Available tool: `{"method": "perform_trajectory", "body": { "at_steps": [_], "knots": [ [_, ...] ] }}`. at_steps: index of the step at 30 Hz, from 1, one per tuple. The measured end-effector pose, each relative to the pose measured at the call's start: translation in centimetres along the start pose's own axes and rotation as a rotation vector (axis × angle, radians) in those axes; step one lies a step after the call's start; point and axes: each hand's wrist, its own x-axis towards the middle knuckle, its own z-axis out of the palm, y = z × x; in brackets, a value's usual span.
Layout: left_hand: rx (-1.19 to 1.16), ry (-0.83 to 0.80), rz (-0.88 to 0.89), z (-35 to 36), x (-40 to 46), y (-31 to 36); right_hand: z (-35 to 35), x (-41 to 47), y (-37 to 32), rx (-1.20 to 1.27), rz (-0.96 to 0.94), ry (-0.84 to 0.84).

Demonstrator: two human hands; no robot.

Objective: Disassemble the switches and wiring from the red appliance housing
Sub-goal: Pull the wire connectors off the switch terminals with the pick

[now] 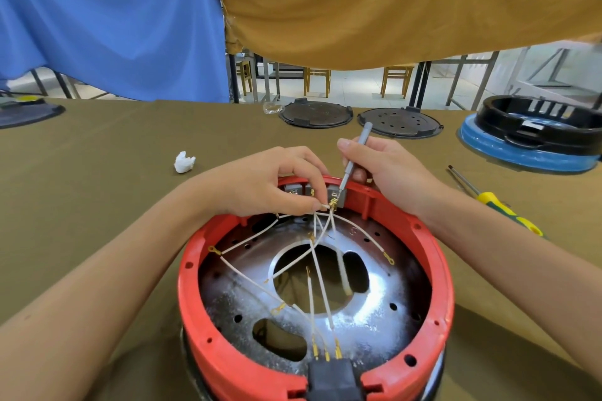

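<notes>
The red appliance housing (433, 257) lies open side up on the table in front of me, a shiny metal plate (374, 309) inside it. Several white wires (312, 257) with brass terminals cross the plate. Grey switches (335, 194) sit on the far inner wall. My left hand (260, 185) pinches a wire terminal at the rightmost switch. My right hand (384, 169) grips a thin grey screwdriver (355, 156), its tip down at that same switch. A black socket block (329, 378) sits in the near rim.
A yellow-and-green screwdriver (498, 205) lies right of the housing. Two dark round lids (316, 114) (399, 122) rest at the table's far edge, a black part on a blue base (534, 140) at far right. A white crumpled wad (184, 162) lies left.
</notes>
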Motion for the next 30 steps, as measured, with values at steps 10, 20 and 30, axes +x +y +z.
{"method": "perform_trajectory", "body": {
  "at_steps": [10,20,30],
  "knots": [
    [-0.029,0.058,-0.003,0.1,-0.1,0.2,0.2,-0.2,-0.4,-0.022,-0.229,0.077],
    [0.116,0.130,-0.125,-0.5,-0.3,0.5,-0.2,-0.1,-2.2,-0.096,-0.273,-0.052],
    [0.098,0.147,-0.028,-0.1,-0.2,-0.1,1.0,-0.9,-1.6,-0.354,-0.473,0.072]
  ]
}}
